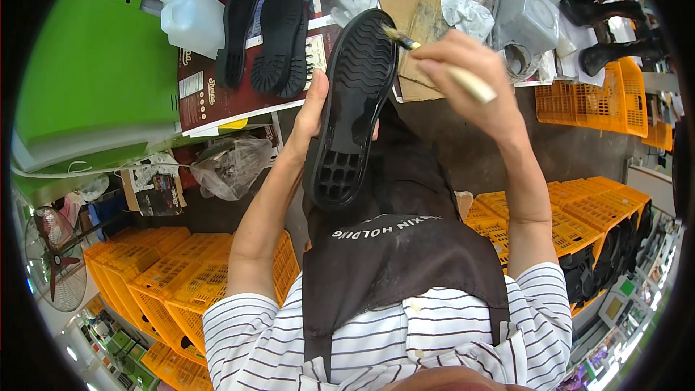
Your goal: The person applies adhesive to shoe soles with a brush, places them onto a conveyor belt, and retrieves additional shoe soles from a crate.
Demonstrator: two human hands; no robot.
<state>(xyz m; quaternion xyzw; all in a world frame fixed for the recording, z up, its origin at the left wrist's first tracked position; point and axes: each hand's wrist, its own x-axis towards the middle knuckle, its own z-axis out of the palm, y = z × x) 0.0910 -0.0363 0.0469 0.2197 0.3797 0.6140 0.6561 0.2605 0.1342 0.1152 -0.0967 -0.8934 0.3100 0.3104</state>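
Observation:
My left hand (313, 112) is closed on the edge of a black shoe sole (357, 94), with the thumb on its left side and fingertips showing on its right. The sole's upper part has wavy ridges, its lower end a grid of square hollows, and its middle looks glossy and wet. In my right hand (470, 76) is a brush with a pale wooden handle (474, 87). The brush's bristles (393, 32) are at the sole's upper right edge. Several more black soles (279, 40) lie on the worktable to the left, beside a white glove (355, 1).
A white plastic jug (192, 18) stands at the table's left, near a green machine (94, 65). Brown cardboard (420, 90), crumpled paper (467, 16) and a clear container (526, 18) lie to the right. Orange crates (181, 275) stand on both sides, a fan (58, 261) far left.

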